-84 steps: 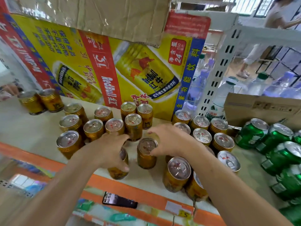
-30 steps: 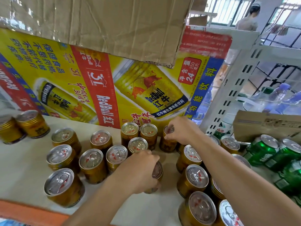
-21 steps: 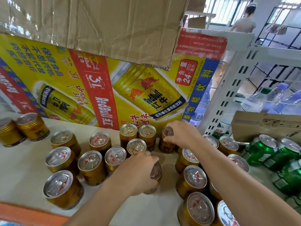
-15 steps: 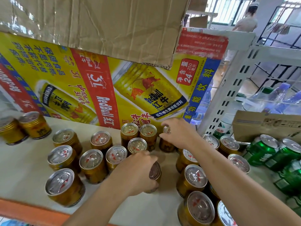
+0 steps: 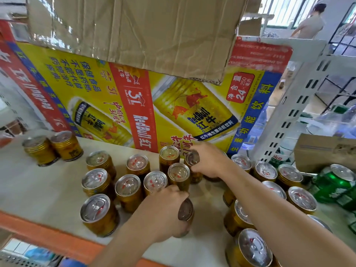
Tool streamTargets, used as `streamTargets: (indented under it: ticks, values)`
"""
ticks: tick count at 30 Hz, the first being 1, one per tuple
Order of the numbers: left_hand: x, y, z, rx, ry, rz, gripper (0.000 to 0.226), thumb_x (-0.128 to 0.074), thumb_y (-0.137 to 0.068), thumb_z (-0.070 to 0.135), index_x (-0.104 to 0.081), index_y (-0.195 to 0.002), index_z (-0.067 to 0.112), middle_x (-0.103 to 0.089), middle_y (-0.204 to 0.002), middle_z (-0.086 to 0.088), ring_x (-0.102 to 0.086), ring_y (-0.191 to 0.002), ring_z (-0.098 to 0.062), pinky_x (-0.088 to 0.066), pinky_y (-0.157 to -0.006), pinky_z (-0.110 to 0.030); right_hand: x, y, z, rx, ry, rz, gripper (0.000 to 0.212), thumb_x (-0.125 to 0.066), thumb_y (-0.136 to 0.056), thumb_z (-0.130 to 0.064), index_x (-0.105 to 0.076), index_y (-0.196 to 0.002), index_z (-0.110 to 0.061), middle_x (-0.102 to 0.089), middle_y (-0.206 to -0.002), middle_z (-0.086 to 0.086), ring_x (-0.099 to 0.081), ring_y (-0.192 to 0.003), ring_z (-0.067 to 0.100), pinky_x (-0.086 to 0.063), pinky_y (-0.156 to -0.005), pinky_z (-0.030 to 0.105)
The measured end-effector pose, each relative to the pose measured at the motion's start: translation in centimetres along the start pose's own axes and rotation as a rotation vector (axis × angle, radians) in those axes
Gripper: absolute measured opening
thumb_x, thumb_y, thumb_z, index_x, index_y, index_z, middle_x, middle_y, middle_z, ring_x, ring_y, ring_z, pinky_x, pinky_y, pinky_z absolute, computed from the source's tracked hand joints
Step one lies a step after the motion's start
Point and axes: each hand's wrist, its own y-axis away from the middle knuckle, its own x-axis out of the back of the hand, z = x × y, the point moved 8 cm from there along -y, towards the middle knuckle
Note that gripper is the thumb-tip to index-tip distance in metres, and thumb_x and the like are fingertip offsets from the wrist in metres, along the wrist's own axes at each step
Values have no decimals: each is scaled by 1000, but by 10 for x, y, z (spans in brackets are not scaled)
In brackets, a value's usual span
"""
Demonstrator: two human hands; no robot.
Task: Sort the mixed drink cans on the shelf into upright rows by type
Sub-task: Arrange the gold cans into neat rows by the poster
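The left hand (image 5: 163, 213) curls round a tilted gold metal can (image 5: 186, 210); beyond it, the right hand (image 5: 210, 160) grips a second gold can (image 5: 193, 160) by its top.

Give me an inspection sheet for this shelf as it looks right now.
Surface: pale shelf board, orange front edge.
Job's things: gold cans upright in loose clusters; green cans at far right.
Clutter: printed drinks carton behind; brown cardboard box at right.
Grippers: left hand grips front gold can; right hand holds back-row can.
Cables: nothing seen.
Surroundings: white slotted upright, water bottles, a person beyond.
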Motion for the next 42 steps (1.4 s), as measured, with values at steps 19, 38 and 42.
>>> streamTargets:
  ticks: [19,38,42]
  values:
    - [1,-3,2,2,55,-31,77,-68,-72,57,-40,-140,35,-46,-135,11,-45,-123,-12,-42,-99,-30,18,54,32,-88,-140,0,53,-83,-68,-38,-69,-113,-12,-65,-110,6,-60,-99,21,-52,-86,40]
    - [5,-5,14,-5,53,81,68,-67,-73,60,-48,-133,34,-52,-128,11,-49,-118,-13,-45,-96,-33,12,69,33,-30,77,65,52,-75,-76,-49,-57,-115,-19,-57,-114,0,-56,-103,20,-50,-86,40]
    - [3,-6,14,-46,164,109,60,-71,-69,61,-57,-118,31,-55,-115,12,-53,-107,-11,-45,-88,-29,13,78,21,19,-51,98,37,-69,-84,-37,-61,-116,-21,-60,-115,-2,-56,-106,18,-48,-89,37]
